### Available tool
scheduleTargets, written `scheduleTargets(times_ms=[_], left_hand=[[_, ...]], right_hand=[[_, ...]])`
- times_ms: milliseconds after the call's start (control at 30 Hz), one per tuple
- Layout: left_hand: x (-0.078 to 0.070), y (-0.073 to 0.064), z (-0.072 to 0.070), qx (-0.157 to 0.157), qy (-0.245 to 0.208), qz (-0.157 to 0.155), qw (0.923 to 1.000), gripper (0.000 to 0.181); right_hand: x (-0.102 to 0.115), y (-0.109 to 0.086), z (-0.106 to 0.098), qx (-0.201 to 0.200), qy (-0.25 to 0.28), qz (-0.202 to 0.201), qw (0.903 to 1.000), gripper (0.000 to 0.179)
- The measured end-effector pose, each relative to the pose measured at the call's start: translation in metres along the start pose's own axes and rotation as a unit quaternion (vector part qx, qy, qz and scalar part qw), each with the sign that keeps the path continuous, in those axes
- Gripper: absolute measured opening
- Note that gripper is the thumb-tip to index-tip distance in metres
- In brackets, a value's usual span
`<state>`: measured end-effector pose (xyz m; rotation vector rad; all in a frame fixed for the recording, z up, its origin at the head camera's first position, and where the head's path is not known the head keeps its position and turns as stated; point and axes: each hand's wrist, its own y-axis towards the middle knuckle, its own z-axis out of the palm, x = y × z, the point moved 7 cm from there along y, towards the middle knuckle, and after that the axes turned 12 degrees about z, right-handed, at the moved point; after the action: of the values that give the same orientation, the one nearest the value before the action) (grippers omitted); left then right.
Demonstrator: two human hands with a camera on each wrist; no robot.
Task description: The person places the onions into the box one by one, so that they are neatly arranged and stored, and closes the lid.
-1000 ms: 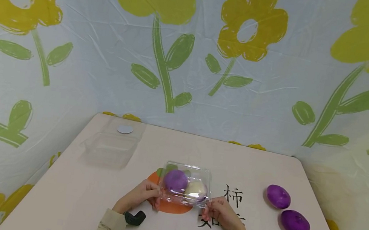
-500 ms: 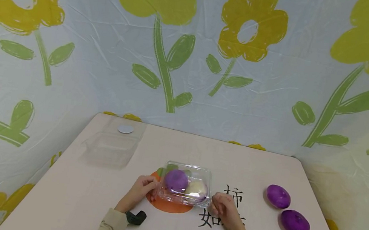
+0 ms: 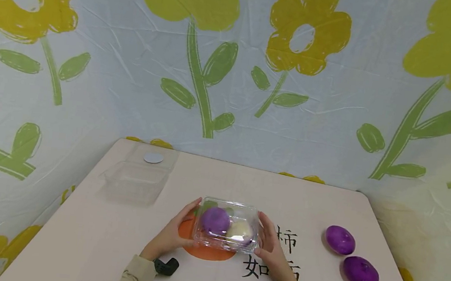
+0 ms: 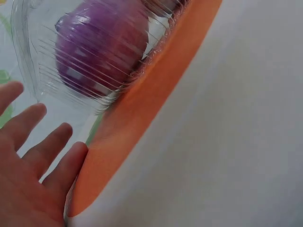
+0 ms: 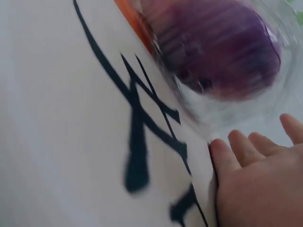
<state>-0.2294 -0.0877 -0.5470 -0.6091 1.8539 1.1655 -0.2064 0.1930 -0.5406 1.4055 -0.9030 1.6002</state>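
Note:
A clear plastic clamshell box [image 3: 248,217] stands in the middle of the table, its lid down over two round things. One is a purple onion [image 3: 215,221]; the other [image 3: 240,232] looks pale on top under glare and purple at its lower edge. My left hand [image 3: 170,235] is at the box's left end with fingers extended and spread; in the left wrist view a gap shows between fingertips and plastic. At the right end, my right hand [image 3: 273,252] has its fingers stretched along the side, very near the plastic; contact is hard to tell.
Two more purple onions [image 3: 340,240] lie on the table's right side. At the back left stands a second clear clamshell box [image 3: 134,183], lid raised, with a white round label [image 3: 153,158]. A flowered cloth [image 3: 239,91] rises behind the table [image 3: 81,235].
Both hands have let go of the box's front corners, where they pinched it a second ago. Their fingers have straightened and moved forward along the two ends. The box has stayed in place.

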Motion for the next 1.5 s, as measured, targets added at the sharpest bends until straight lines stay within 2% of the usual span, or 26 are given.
scheduleTargets(times_ms=[100,233,367,467,733,900,1067,1167,1233,1333,1500], left_hand=[[-0.017,0.004,0.004,0.019,0.015,-0.006,0.9997,0.111],[-0.037,0.008,0.005,0.017,0.033,-0.015,0.9992,0.104],[-0.037,0.008,0.004,0.015,0.051,-0.021,0.9984,0.100],[-0.035,0.008,0.003,0.011,0.055,-0.011,0.9984,0.099],[-0.006,0.003,0.001,0.001,0.078,0.039,0.9961,0.102],[-0.003,0.005,0.002,0.001,0.073,0.039,0.9965,0.101],[-0.024,0.013,0.004,-0.008,0.075,0.041,0.9964,0.098],[-0.040,0.019,0.003,-0.003,0.075,0.038,0.9965,0.094],[-0.045,0.023,0.002,0.002,0.076,0.032,0.9966,0.093],[-0.039,0.026,0.002,0.006,0.076,0.017,0.9969,0.092],[-0.004,0.029,0.000,0.010,0.089,-0.002,0.9960,0.096]], right_hand=[[-0.003,0.002,0.007,0.013,-0.013,0.019,0.9997,0.111],[-0.005,0.006,0.009,0.014,-0.015,0.016,0.9997,0.119],[-0.007,0.008,0.008,0.002,-0.037,0.020,0.9991,0.116],[-0.008,0.008,0.007,-0.009,-0.053,0.020,0.9983,0.113],[-0.006,0.009,0.007,-0.023,-0.062,0.022,0.9975,0.110],[-0.006,0.009,0.007,-0.034,-0.070,0.039,0.9962,0.109],[-0.006,0.010,0.008,-0.035,-0.073,0.071,0.9942,0.107],[-0.005,0.011,0.007,-0.036,-0.081,0.078,0.9929,0.107],[-0.004,0.013,0.005,-0.038,-0.091,0.081,0.9919,0.107],[-0.003,0.016,0.002,-0.037,-0.099,0.081,0.9911,0.108],[-0.001,0.025,-0.004,-0.035,-0.115,0.077,0.9898,0.107]])
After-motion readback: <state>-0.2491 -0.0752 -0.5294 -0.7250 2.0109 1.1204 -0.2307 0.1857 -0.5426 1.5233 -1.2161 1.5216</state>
